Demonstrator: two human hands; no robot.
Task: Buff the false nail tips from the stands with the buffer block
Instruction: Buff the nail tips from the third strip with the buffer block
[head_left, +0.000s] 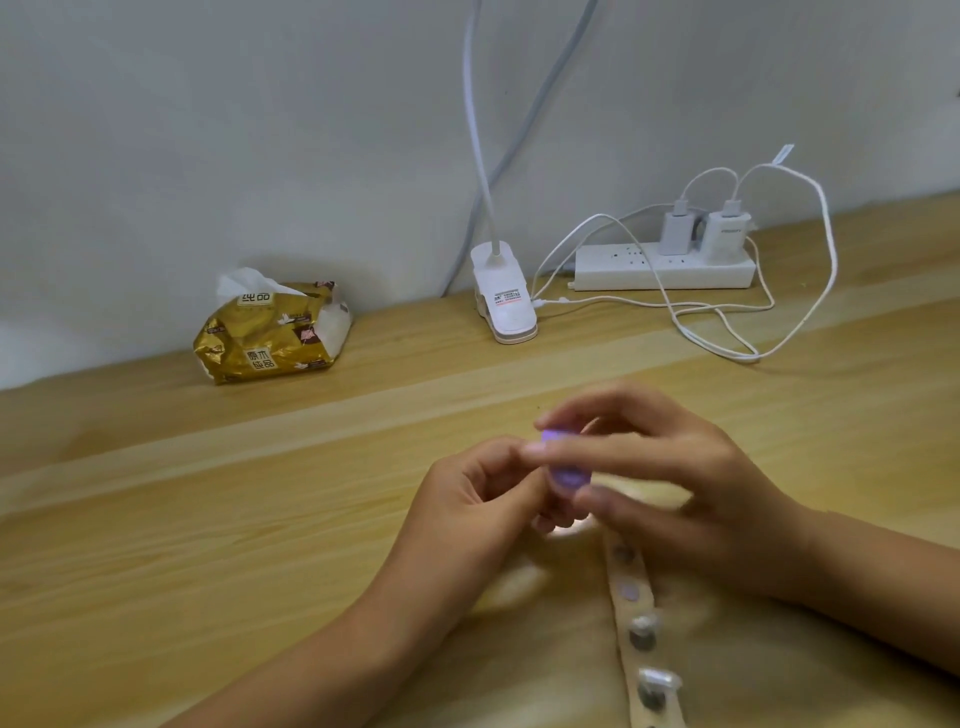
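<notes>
A home desk corner, by the look of it — a pale wooden surface (156, 519) pushed against a plain white wall (208, 130). Beside the clip-on lamp (503, 301) sits a gold tissue pack (270, 332) — on its other side, a power strip (665, 270) with chargers (722, 234).

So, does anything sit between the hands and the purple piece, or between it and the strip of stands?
Nothing visible does. The left hand and right hand both pinch the purple piece, though blur hides the exact grip. The strip of stands lies just below them on the table.
</notes>
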